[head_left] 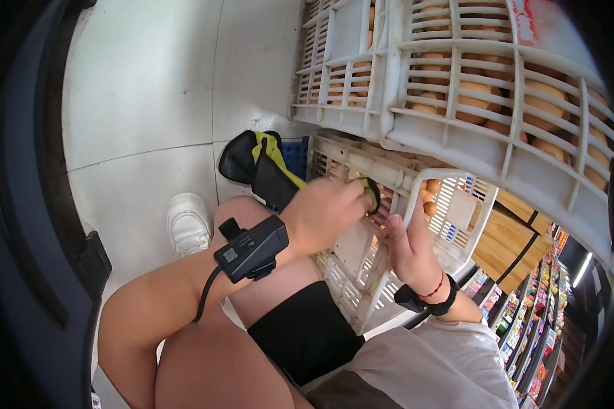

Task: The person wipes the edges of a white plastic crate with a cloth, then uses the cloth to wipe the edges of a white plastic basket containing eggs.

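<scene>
My left hand, slightly blurred, is closed around a black and yellow-green fabric piece over the side of a white plastic crate. More black and yellow-green fabric lies just beyond that wrist, which carries a black strapped-on device. My right hand grips the rim of the crate's raised end, thumb on the near side, other fingers partly hidden behind it. Small brown egg-like things show right at those fingers.
Larger white slatted crates holding brown egg-like things stand above. A blue plastic piece sits beside the fabric. My white shoe rests on the pale tiled floor. Shelves of colourful packets are at the right.
</scene>
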A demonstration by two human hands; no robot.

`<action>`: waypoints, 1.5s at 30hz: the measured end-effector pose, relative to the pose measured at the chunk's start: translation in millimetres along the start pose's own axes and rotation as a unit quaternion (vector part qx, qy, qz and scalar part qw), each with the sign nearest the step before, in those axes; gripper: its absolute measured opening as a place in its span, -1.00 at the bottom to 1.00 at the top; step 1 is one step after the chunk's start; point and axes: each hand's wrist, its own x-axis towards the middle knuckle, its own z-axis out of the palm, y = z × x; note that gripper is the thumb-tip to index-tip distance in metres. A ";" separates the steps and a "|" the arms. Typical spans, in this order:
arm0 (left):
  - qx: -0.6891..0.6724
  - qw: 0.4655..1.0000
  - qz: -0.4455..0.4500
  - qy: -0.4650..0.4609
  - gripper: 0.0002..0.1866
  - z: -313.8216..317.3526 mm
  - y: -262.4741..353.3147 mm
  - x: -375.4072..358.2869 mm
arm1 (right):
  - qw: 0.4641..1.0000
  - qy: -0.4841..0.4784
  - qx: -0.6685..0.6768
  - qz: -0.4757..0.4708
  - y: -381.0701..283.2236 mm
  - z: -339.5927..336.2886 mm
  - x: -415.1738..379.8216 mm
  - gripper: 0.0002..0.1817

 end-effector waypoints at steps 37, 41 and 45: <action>-0.158 0.985 -0.071 -0.009 -0.81 -2.4 8.7 -4.8 | 0.998 0.040 0.050 -0.023 12.3 11.4 -1.8 -0.55; -0.109 0.988 -0.108 -0.031 -0.79 8.1 2.0 -18.9 | 0.998 0.038 0.047 -0.034 12.7 11.4 -0.3 -0.53; -0.076 0.977 -0.198 -0.012 -0.79 11.0 -2.5 -26.5 | 0.997 0.047 -0.001 -0.058 9.1 11.5 0.2 -0.52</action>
